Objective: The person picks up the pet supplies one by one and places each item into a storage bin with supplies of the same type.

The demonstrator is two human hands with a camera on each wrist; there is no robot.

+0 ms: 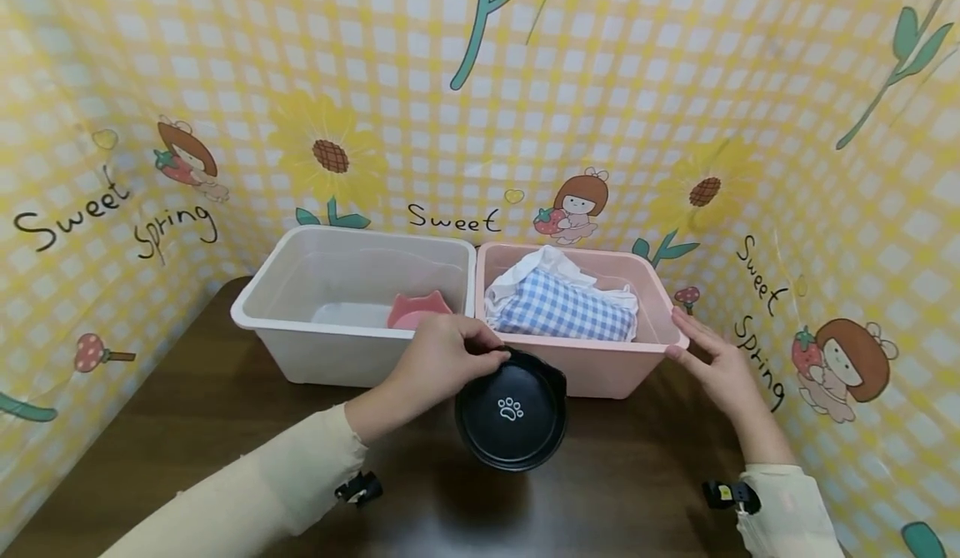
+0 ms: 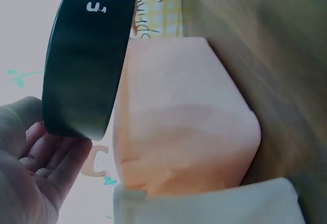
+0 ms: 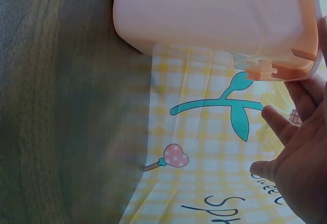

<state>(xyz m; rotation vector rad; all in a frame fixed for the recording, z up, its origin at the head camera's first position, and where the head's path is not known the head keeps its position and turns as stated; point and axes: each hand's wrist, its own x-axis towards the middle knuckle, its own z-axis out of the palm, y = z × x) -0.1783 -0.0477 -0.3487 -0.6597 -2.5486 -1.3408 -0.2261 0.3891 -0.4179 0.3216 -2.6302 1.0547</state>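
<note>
My left hand point(image 1: 442, 354) pinches the edge of a black pet bowl point(image 1: 512, 416) between thumb and fingers. The bowl is tipped up in front of the bins, its white paw print toward the head camera. White lettering shows on its side wall point(image 2: 89, 60) in the left wrist view. My right hand point(image 1: 723, 371) rests its fingertips at the right front corner of a pink bin point(image 1: 600, 372). Inside that bin lies a blue-and-white checked cloth item point(image 1: 566, 306) with a white ruffled edge.
A white bin point(image 1: 337, 358) stands against the left side of the pink one, with a pink cat-eared bowl point(image 1: 420, 306) in it. Both stand on a dark wooden table point(image 1: 405, 491). Yellow checked printed sheeting point(image 1: 465, 150) rises behind and at both sides.
</note>
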